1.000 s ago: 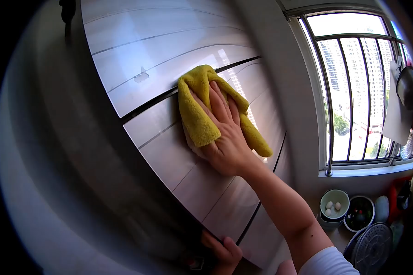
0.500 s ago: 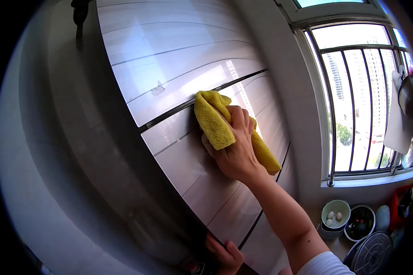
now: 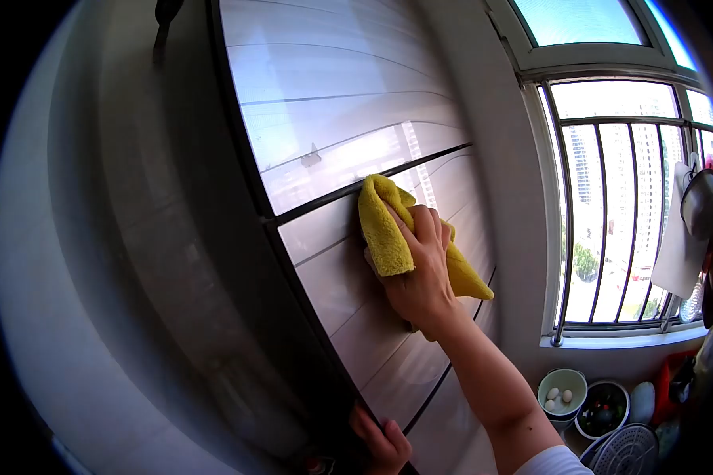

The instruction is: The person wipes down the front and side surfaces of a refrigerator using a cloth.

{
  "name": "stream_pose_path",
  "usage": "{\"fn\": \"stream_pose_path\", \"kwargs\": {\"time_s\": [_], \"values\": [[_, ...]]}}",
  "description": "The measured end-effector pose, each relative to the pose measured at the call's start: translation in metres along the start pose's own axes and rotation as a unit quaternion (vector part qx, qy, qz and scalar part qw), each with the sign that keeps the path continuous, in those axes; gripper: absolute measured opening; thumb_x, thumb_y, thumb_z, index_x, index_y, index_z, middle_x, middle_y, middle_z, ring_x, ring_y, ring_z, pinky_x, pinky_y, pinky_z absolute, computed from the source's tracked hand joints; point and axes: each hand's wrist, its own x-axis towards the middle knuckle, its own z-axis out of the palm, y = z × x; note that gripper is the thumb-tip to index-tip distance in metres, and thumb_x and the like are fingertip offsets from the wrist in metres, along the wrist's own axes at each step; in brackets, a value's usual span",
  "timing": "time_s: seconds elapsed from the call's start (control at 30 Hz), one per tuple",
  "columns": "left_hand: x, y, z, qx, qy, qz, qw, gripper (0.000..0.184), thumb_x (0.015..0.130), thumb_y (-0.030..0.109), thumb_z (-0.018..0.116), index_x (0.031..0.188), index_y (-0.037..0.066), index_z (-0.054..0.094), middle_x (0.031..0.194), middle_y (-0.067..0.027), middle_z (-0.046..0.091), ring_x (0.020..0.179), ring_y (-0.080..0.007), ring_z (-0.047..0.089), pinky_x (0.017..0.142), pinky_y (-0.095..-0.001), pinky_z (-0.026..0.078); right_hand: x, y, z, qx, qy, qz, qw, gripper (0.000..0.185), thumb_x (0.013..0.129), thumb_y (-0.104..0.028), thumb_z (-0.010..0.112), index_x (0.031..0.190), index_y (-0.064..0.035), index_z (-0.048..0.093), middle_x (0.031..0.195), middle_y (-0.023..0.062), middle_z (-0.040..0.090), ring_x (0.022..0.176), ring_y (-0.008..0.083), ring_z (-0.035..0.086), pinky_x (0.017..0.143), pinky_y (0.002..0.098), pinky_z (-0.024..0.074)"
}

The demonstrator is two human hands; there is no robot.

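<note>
A bare right hand presses a yellow cloth to the glossy lower panel of a pale, streaked front. The fingers are bent and bunch the cloth beneath them, with one fold showing left of the knuckles and another spreading out on the right toward the panel's right edge. The top of the cloth touches the dark gap along the panel's top edge, about midway between its upper corners. The forearm reaches in from the lower right, a white sleeve at the elbow.

Below, the left hand rests at the panels' lower left edge, well apart from the cloth, its thumb raised; shadow hides part of it, and whether it grips the edge cannot be told.

The upper panel catches daylight and carries a small grey mark near its bottom edge. At right, dark bars cross a bright window, where a pan hangs beside a white board. Under the sill, a pale green bucket holds white eggs next to a bowl with dark contents. A round grey rack with slots sits just below them in the view.
</note>
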Motion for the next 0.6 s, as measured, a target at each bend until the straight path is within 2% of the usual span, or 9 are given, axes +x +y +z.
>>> {"fn": "stream_pose_path", "kwargs": {"time_s": [0.03, 0.07, 0.1, 0.27, 0.4, 0.5, 0.6], "values": [[-0.001, -0.001, 0.0, -0.002, 0.0, 0.0, 1.0, 0.063, 0.099, 0.023, 0.042, 0.143, -0.015, 0.019, 0.14, -0.0381, 0.026, 0.127, -0.0493, 0.031, 0.109, -0.052, 0.023, -0.012, -0.003, -0.002, -0.01, -0.009, -0.008, 1.0, 0.056, 0.077, -0.016, 0.071, 0.13, -0.0084, 0.056, 0.103, 0.0128, 0.049, 0.101, 0.0318, 0.045, 0.093, 0.0451, 0.0304], [-0.002, -0.001, 0.0, -0.004, -0.001, -0.002, 1.0, 0.063, 0.099, 0.023, 0.042, 0.143, -0.015, 0.019, 0.14, -0.038, 0.027, 0.127, -0.0494, 0.032, 0.109, -0.0519, 0.023, -0.024, -0.009, -0.006, -0.005, -0.018, -0.026, 0.999, 0.071, 0.065, -0.011, 0.074, 0.133, -0.0091, 0.053, 0.102, 0.0127, 0.047, 0.098, 0.0311, 0.046, 0.088, 0.0436, 0.0307], [-0.002, 0.0, 0.002, -0.006, 0.0, -0.003, 1.0, 0.062, 0.099, 0.022, 0.042, 0.143, -0.015, 0.019, 0.14, -0.038, 0.027, 0.127, -0.0495, 0.032, 0.109, -0.0519, 0.023, -0.037, -0.009, -0.006, 0.009, -0.025, -0.049, 0.998, 0.074, 0.063, -0.012, 0.076, 0.134, -0.0096, 0.053, 0.101, 0.0129, 0.047, 0.097, 0.0308, 0.046, 0.089, 0.0439, 0.0307], [-0.004, -0.001, 0.002, -0.005, 0.0, -0.009, 1.0, 0.061, 0.098, 0.019, 0.044, 0.143, -0.015, 0.02, 0.141, -0.0378, 0.027, 0.129, -0.0495, 0.031, 0.109, -0.0514, 0.023, -0.005, -0.008, -0.011, -0.03, -0.033, 0.003, 0.999, 0.078, 0.063, -0.008, 0.074, 0.137, -0.0114, 0.049, 0.103, 0.0131, 0.047, 0.1, 0.031, 0.046, 0.09, 0.0423, 0.0323], [-0.003, 0.001, 0.001, -0.01, -0.001, -0.012, 1.0, 0.06, 0.097, 0.016, 0.045, 0.143, -0.015, 0.021, 0.141, -0.0378, 0.027, 0.129, -0.0495, 0.031, 0.109, -0.0511, 0.024, -0.003, -0.004, -0.011, -0.047, -0.02, -0.006, 0.999, 0.076, 0.064, -0.007, 0.073, 0.136, -0.011, 0.05, 0.102, 0.0123, 0.047, 0.1, 0.0305, 0.047, 0.092, 0.0416, 0.0321], [-0.004, -0.004, 0.007, -0.007, 0.015, 0.013, 1.0, 0.06, 0.097, 0.016, 0.045, 0.143, -0.015, 0.021, 0.141, -0.0374, 0.028, 0.129, -0.0495, 0.031, 0.109, -0.051, 0.024, -0.026, -0.009, -0.018, -0.06, -0.062, -0.026, 0.996, 0.072, 0.066, -0.009, 0.074, 0.135, -0.0138, 0.052, 0.101, 0.0119, 0.047, 0.099, 0.0299, 0.048, 0.094, 0.043, 0.0315], [-0.003, -0.006, 0.008, -0.016, 0.016, 0.019, 1.0, 0.06, 0.097, 0.016, 0.045, 0.143, -0.014, 0.021, 0.141, -0.0368, 0.027, 0.128, -0.0494, 0.031, 0.109, -0.0511, 0.024, -0.005, -0.006, -0.017, -0.073, -0.04, -0.031, 0.996, 0.072, 0.066, -0.012, 0.075, 0.135, -0.0139, 0.052, 0.1, 0.0108, 0.047, 0.099, 0.0296, 0.048, 0.094, 0.0427, 0.0313]]}}
